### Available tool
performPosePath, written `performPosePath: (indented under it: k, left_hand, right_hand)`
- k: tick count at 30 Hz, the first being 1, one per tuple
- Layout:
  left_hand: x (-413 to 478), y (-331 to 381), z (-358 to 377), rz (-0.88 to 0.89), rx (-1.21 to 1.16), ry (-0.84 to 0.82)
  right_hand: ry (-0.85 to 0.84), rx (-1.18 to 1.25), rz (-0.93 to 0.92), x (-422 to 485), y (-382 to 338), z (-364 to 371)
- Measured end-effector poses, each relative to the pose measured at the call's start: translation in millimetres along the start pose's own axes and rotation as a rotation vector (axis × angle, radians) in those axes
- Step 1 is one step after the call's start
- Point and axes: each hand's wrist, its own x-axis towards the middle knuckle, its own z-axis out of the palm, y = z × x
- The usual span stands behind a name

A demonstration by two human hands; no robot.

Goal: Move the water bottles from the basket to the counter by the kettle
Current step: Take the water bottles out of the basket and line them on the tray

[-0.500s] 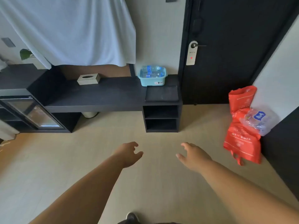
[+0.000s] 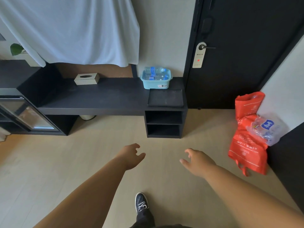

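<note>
Water bottles (image 2: 154, 73) fill the blue basket (image 2: 156, 83) at the counter's (image 2: 98, 97) far right corner. Left hand (image 2: 131, 156) and right hand (image 2: 198, 162) hover over the floor, fingers apart, holding nothing.

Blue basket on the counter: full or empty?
Full. Clear water bottles with blue labels lie piled inside the basket, the topmost above its rim.

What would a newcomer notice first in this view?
Probably the bright red bag slumped on the floor at the right, a clear plastic pack lying against it. Then the light blue basket of water bottles on the dark counter beside the black door. In front, the left hand and right hand reach forward, open and empty.
</note>
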Motion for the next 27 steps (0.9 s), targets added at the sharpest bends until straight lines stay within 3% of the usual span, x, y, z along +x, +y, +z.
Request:
performPosePath:
  k: [19, 27]
  left_hand:
    - [188, -35, -106, 0.04, 0.042, -0.055]
    - [236, -38, -125, 0.058, 0.082, -0.061]
  right_hand:
    - [0.012, -0.064, 0.027, 178, -107, -54]
    - [-0.016, -0.136, 0.024, 218, -119, -59]
